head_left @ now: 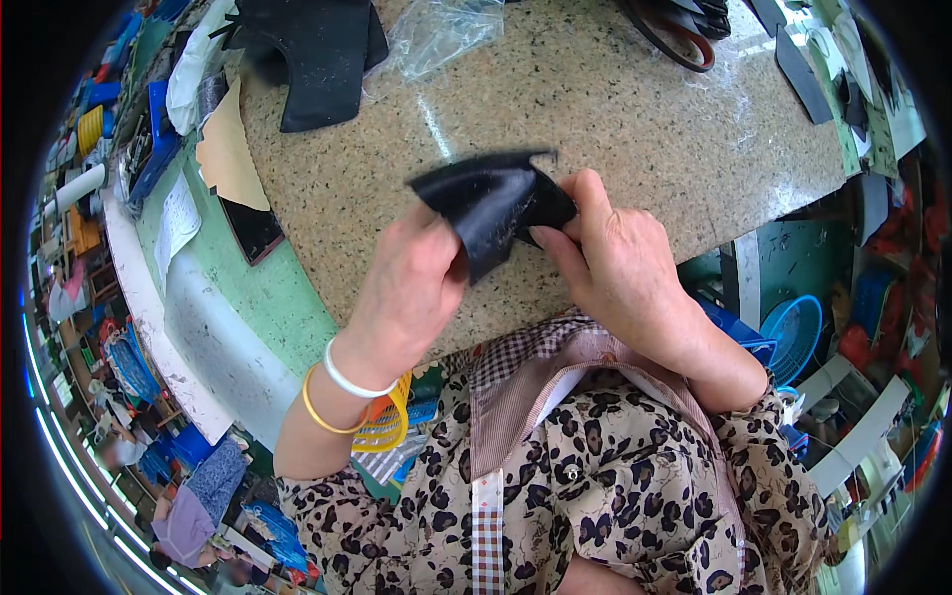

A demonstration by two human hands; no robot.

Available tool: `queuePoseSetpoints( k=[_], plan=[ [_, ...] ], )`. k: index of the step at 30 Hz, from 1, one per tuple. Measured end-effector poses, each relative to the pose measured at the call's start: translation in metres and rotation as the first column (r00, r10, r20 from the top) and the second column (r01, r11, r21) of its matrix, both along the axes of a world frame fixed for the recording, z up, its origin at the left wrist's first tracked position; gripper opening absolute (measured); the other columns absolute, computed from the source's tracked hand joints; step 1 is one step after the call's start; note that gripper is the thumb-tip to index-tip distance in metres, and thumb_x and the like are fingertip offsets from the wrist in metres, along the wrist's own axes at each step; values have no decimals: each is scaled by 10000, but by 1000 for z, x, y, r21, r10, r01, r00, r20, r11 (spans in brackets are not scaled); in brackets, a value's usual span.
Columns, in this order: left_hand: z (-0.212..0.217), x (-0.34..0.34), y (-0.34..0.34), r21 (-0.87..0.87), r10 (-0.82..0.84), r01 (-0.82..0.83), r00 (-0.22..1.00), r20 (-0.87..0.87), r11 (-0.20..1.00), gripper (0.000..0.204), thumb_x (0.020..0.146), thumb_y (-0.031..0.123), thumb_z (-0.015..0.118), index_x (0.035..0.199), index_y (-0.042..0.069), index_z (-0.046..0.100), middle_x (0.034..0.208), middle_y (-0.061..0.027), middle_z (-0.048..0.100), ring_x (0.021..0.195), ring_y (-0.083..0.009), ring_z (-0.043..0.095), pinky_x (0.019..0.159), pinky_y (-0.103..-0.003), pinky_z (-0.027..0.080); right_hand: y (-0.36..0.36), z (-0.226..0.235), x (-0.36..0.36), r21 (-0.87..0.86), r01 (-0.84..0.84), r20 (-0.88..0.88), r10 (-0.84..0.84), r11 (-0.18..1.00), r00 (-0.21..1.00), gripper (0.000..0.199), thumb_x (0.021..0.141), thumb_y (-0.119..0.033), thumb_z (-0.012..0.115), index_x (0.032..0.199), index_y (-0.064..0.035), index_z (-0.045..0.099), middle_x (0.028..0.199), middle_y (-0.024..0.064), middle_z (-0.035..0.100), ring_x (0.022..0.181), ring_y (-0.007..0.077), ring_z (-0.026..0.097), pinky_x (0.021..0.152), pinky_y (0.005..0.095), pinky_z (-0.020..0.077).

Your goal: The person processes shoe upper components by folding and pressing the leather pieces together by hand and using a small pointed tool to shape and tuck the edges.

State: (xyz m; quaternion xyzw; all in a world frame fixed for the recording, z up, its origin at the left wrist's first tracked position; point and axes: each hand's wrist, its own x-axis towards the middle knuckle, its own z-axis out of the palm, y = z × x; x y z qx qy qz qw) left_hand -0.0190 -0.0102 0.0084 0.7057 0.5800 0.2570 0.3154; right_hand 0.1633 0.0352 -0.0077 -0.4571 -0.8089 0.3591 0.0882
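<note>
Both of my hands hold a curved black leather-like piece [493,206] up over the near part of the speckled stone tabletop [615,109]. My left hand [416,273] is closed on its left side, with the fingertips hidden behind the piece. On the other side, my right hand [617,243] pinches the narrower right end between thumb and fingers. The piece is bent, its upper edge arching and its lower corner pointing down between my hands. A stack of flat black cut pieces [322,64] lies at the far left of the tabletop.
Clear plastic film [441,35] lies beside the stack. Black strap-like pieces [684,30] sit at the far right. Tan paper [230,149] overlaps the left edge. Below stand a yellow basket [385,421] and a blue basket [793,332]. Another person [188,521] is at lower left.
</note>
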Motion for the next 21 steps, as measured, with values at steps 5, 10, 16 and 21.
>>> queuePoseSetpoints(
  k=[5, 10, 16, 21],
  plan=[
    [-6, 9, 1, -49, 109, -110, 994, -14, 993, 401, 650, -29, 643, 1042, 47, 608, 919, -158, 589, 808, -335, 594, 694, -406, 473, 1, 5, 11, 53, -19, 19, 18, 998, 1000, 313, 811, -187, 590, 1024, -18, 434, 574, 154, 576, 549, 357, 587, 506, 454, 449],
    [-11, 7, 8, 15, 101, -101, 995, -17, 995, 211, 652, 21, 697, 860, 31, 660, 794, -146, 621, 692, -293, 614, 622, -346, 467, 4, 3, 13, 70, 14, 26, -16, 997, 1000, 314, 812, -198, 596, 1044, -43, 453, 586, 145, 585, 544, 345, 590, 501, 448, 448],
    [-8, 10, 10, -10, 123, -123, 992, 2, 992, 201, 645, 40, 713, 839, 29, 662, 764, -149, 620, 660, -284, 611, 595, -336, 463, 2, 20, 19, 9, 34, -50, -33, 999, 998, 244, 828, -177, 578, 1010, -67, 459, 580, 124, 577, 535, 309, 591, 471, 405, 444],
    [-9, 7, 10, -33, 110, -111, 994, -8, 993, 195, 646, 39, 711, 834, 26, 659, 757, -152, 616, 654, -281, 607, 592, -339, 462, -7, 12, 14, 56, -10, -102, 16, 998, 995, 101, 836, -70, 555, 920, -44, 505, 678, 110, 606, 608, 281, 611, 523, 358, 453]
  ],
)
